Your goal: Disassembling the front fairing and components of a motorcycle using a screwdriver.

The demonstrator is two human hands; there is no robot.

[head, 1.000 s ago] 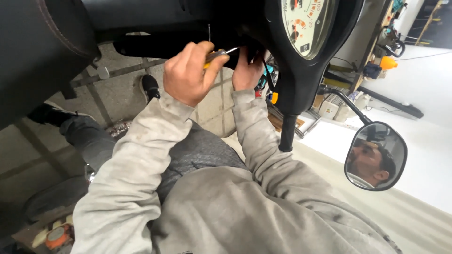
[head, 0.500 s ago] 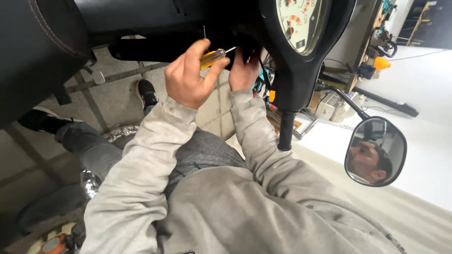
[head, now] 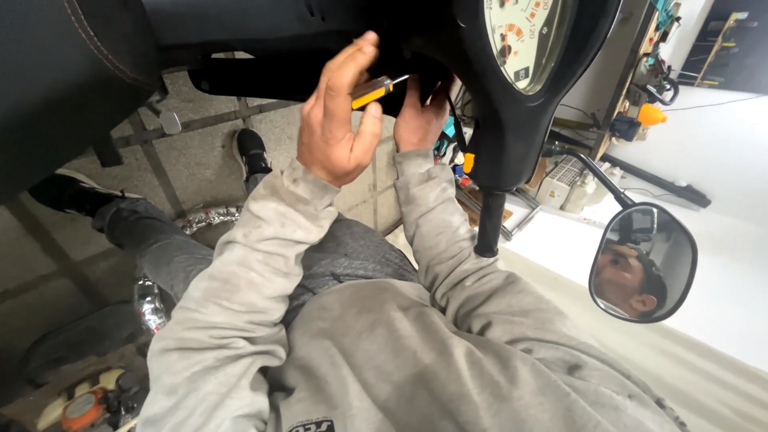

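My left hand [head: 336,128] grips a screwdriver [head: 372,92] with a yellow and black handle. Its shaft points right, into the dark underside of a scooter's front panel [head: 336,32]. My right hand [head: 420,120] is pressed against the black panel just right of the screwdriver tip, with its fingers hidden in the dark gap. Both grey sleeves reach up from my torso at the bottom of the view. The round speedometer [head: 524,40] sits directly above and to the right of both hands.
A black handlebar grip [head: 490,224] hangs below the dashboard, and a round mirror [head: 642,262] on its stalk lies at the right. The black seat [head: 64,72] fills the top left. My black shoes [head: 254,152] rest on the tiled floor beside a foil hose [head: 204,218]. A cluttered workbench [head: 632,120] stands behind.
My left hand has shifted its hold on the screwdriver handle, with the fingers stretched further up. The right hand stays against the panel. The view has drifted slightly.
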